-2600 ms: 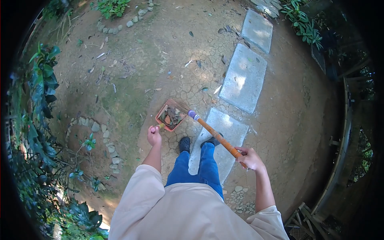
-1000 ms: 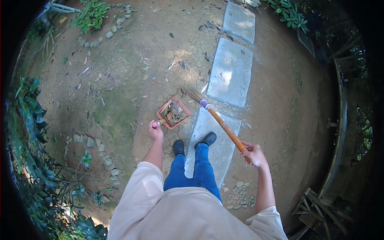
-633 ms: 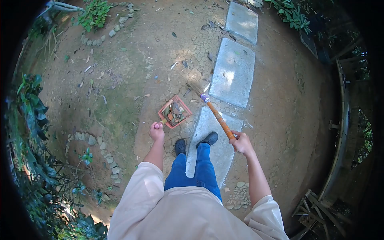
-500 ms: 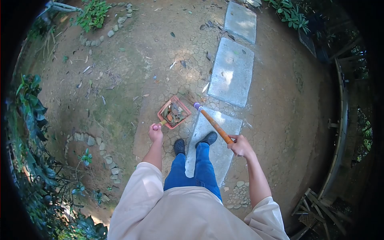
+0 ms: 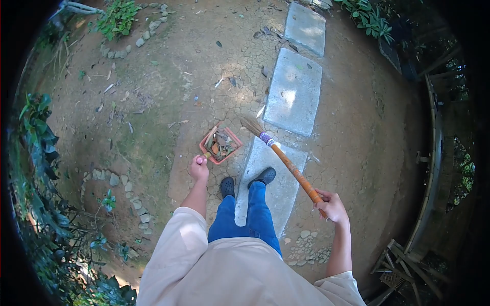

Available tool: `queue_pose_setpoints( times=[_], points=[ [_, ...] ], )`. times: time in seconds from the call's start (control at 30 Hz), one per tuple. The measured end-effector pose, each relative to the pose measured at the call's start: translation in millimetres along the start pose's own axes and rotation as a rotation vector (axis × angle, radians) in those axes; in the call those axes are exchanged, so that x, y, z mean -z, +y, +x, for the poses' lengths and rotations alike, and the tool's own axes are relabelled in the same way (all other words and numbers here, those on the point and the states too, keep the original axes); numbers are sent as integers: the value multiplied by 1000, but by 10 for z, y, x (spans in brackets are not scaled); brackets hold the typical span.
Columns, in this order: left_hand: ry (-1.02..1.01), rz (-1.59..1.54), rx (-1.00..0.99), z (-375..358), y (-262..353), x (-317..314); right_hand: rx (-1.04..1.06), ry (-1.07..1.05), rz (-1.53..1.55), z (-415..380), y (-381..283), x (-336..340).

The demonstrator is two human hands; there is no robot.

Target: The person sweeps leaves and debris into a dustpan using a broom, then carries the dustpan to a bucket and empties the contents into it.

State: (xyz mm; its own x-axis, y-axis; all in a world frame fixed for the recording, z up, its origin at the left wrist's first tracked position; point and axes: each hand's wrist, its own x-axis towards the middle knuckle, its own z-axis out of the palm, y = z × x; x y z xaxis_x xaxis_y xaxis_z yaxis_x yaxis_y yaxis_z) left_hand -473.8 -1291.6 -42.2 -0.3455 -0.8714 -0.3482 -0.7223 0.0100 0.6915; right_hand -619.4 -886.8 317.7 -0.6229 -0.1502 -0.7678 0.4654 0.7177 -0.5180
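My left hand (image 5: 199, 168) is closed around the short handle of an orange-red dustpan (image 5: 236, 138). Dry leaves (image 5: 218, 144) lie in the pan, just ahead of my feet. In my right hand (image 5: 332, 206) I grip the end of a broom (image 5: 292, 170) with an orange-brown handle and a purple-and-white binding. The broom slants forward and left, and its thin bristles (image 5: 251, 125) are to the right of the dustpan, apart from it.
Pale stone slabs (image 5: 294, 92) form a path ahead and under my feet. Scattered leaves (image 5: 232, 81) dot the cracked soil. Stone-edged plant beds (image 5: 137, 204) lie on the left; a bamboo rail (image 5: 431, 168) and stacked wood (image 5: 408, 262) stand on the right.
My right hand has moved right and back toward my body, drawing the broom away from the dustpan. The left hand and dustpan have barely shifted.
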Motion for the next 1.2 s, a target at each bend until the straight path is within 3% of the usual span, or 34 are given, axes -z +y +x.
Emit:
queue_pose_setpoints(
  times=[0.33,0.53,0.77,0.9,1.0,1.2],
  points=[
    [32,-153,-115,8,-74,-100,-30,151,-142,270,152,-138],
    [-2,-232,-105,22,-127,-249,-30,112,-245,398,217,-402],
    [-7,-158,48,-45,30,-157,-62,-87,-81,11,173,-336],
    [-21,-134,103,-96,-76,-143,-56,-66,1,-185,263,-289],
    [-55,-390,57,-87,-190,-180,-42,-52,38,-256,256,-228],
    [-39,-265,71,-69,-172,-161,-26,-8,38,-162,259,-173]
  ],
)
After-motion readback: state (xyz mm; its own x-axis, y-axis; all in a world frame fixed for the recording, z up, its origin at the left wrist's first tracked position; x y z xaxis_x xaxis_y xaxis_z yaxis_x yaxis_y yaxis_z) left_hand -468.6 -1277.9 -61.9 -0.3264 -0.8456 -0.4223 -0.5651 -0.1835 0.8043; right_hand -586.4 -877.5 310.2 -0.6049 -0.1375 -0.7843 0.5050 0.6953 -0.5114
